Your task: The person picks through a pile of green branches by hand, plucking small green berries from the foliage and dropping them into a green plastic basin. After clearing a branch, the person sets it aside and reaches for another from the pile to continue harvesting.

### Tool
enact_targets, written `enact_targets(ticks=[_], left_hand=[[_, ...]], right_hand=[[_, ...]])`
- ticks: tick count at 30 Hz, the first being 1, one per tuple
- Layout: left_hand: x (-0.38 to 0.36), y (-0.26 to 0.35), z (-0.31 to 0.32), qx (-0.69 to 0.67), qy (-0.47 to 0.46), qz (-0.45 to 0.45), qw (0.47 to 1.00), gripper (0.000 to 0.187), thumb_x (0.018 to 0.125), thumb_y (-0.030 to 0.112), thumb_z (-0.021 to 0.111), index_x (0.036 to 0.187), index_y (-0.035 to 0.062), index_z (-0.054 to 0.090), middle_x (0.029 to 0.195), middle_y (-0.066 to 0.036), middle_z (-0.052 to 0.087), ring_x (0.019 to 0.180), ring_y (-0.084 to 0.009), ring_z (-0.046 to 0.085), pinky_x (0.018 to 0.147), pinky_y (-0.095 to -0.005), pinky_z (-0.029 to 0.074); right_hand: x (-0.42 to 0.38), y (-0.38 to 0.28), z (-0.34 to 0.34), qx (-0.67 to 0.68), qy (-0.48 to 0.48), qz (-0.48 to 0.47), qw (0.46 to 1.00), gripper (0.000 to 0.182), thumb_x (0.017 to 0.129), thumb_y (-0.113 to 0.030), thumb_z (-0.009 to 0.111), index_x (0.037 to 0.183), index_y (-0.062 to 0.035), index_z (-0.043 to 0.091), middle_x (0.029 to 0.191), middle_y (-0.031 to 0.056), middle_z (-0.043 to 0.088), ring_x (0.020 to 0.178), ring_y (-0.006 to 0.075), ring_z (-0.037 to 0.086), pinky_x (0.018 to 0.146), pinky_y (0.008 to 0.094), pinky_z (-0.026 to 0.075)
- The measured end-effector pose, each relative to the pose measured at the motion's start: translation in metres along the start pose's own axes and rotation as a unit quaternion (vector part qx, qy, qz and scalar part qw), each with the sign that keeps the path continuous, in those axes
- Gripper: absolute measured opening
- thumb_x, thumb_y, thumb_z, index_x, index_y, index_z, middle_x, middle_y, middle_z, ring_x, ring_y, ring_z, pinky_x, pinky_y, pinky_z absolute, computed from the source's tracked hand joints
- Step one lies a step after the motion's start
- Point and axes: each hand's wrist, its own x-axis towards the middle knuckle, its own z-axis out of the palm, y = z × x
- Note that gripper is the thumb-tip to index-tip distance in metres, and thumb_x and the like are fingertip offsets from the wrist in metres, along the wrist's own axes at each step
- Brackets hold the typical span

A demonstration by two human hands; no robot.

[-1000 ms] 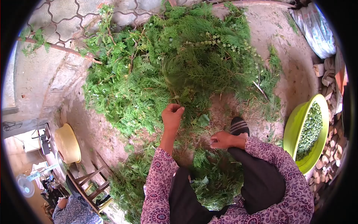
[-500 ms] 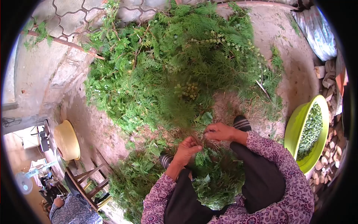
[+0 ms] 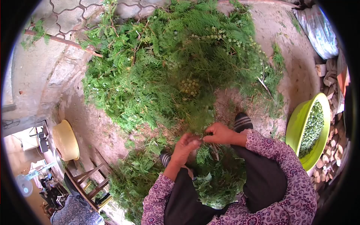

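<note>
Between my feet, my left hand (image 3: 182, 150) is closed, its fingertips blurred at the base of a feathery evergreen sprig (image 3: 200, 114). The sprig points away from me over the pile and is partly smeared by motion. Pinched at the same spot, my right hand (image 3: 222, 134) has thumb and forefinger at the stem, nearly touching my left fingers. Any small piece within the fingertips is hidden. Ahead lies a large heap of evergreen branches (image 3: 131, 90), with a cluster of pale yellowish-green cones (image 3: 190, 87). More cut greenery (image 3: 219, 183) lies between my legs.
A lime-green basin (image 3: 294, 129) filled with small green cones stands at the right, beside stacked firewood (image 3: 330, 157) and a plastic sack (image 3: 318, 32). At left are a yellow tub (image 3: 65, 140), a wooden stool (image 3: 92, 178) and another person's patterned sleeve (image 3: 77, 212).
My right hand has moved slightly left and my left hand slightly up, bringing the fingertips together. The blurred sprig has swung to the right.
</note>
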Motion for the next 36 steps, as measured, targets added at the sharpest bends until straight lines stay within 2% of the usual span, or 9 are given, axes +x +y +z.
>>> enact_targets(ticks=[1,3,5,10,16,18,20,24,36], left_hand=[[0.000,0.009,0.005,-0.076,0.041,0.032,0.996,0.041,0.076,0.015,0.065,0.111,0.0024,0.048,0.096,-0.005,0.057,0.090,-0.0143,0.054,0.082,-0.0274,0.043],[0.005,0.017,0.012,-0.099,0.047,0.036,0.993,0.041,0.077,0.016,0.063,0.112,0.0025,0.046,0.099,-0.007,0.056,0.091,-0.0164,0.054,0.083,-0.0296,0.042],[0.013,0.014,0.015,-0.093,0.090,0.014,0.991,0.041,0.078,0.018,0.062,0.112,0.0031,0.044,0.105,-0.008,0.053,0.097,-0.0207,0.052,0.083,-0.0375,0.043],[0.021,0.010,0.023,-0.164,0.164,0.028,0.972,0.031,0.081,0.007,0.056,0.110,0.0036,0.046,0.101,-0.008,0.055,0.089,-0.0193,0.055,0.073,-0.0335,0.047],[0.016,0.013,0.014,-0.195,0.168,0.022,0.966,0.024,0.081,0.006,0.054,0.105,0.0027,0.050,0.093,-0.008,0.058,0.078,-0.0201,0.056,0.062,-0.0341,0.048],[0.013,0.017,0.015,-0.182,0.176,0.018,0.967,0.022,0.081,0.007,0.054,0.102,0.0023,0.051,0.090,-0.010,0.059,0.070,-0.0200,0.057,0.057,-0.0338,0.047],[0.010,0.021,0.016,-0.166,0.144,0.023,0.975,0.020,0.084,0.015,0.051,0.098,0.0014,0.052,0.072,-0.009,0.058,0.052,-0.0159,0.048,0.047,-0.0281,0.039],[0.006,0.028,0.018,-0.209,0.070,0.004,0.975,0.025,0.087,0.024,0.046,0.093,0.0011,0.053,0.057,-0.004,0.049,0.043,-0.0109,0.035,0.042,-0.0242,0.027],[0.004,0.030,0.018,-0.316,-0.020,-0.031,0.948,0.029,0.088,0.028,0.042,0.086,0.0020,0.055,0.049,0.000,0.041,0.039,-0.0084,0.028,0.039,-0.0224,0.023]], right_hand=[[0.000,0.000,0.004,0.002,0.000,0.000,1.000,0.023,0.071,-0.024,0.063,0.072,-0.0018,0.057,0.055,0.0074,0.051,0.050,0.0125,0.047,0.047,0.0303,0.038],[-0.001,-0.001,0.014,-0.129,0.039,-0.114,0.984,0.020,0.065,-0.024,0.062,0.070,-0.0042,0.059,0.058,0.0146,0.054,0.055,0.0295,0.055,0.052,0.0408,0.042],[-0.005,-0.007,0.019,-0.163,0.003,-0.114,0.980,0.020,0.065,-0.024,0.061,0.071,-0.0043,0.059,0.060,0.0151,0.054,0.058,0.0327,0.055,0.054,0.0427,0.042],[-0.009,-0.005,0.017,-0.180,-0.041,-0.104,0.977,0.023,0.067,-0.026,0.061,0.073,-0.0040,0.059,0.061,0.0154,0.055,0.062,0.0355,0.054,0.056,0.0437,0.043],[-0.011,0.014,-0.002,0.045,-0.068,-0.062,0.995,0.034,0.071,-0.036,0.062,0.081,-0.0034,0.061,0.069,0.0116,0.059,0.064,0.0228,0.058,0.058,0.0347,0.045],[-0.009,0.027,-0.008,0.117,0.007,-0.052,0.992,0.036,0.073,-0.036,0.063,0.085,-0.0021,0.061,0.073,0.0064,0.059,0.063,0.0155,0.056,0.057,0.0301,0.044],[-0.011,0.022,-0.019,0.176,0.012,-0.001,0.984,0.033,0.074,-0.032,0.063,0.087,-0.0016,0.060,0.073,0.0048,0.059,0.061,0.0133,0.054,0.056,0.0284,0.044],[-0.014,0.014,-0.030,0.288,0.014,0.080,0.954,0.026,0.078,-0.023,0.061,0.091,-0.0004,0.059,0.072,0.0011,0.056,0.058,0.0065,0.049,0.052,0.0237,0.042],[-0.013,0.007,-0.037,0.323,0.020,0.071,0.944,0.027,0.079,-0.020,0.061,0.096,0.0007,0.055,0.072,0.0002,0.054,0.058,0.0052,0.048,0.050,0.0207,0.040]])
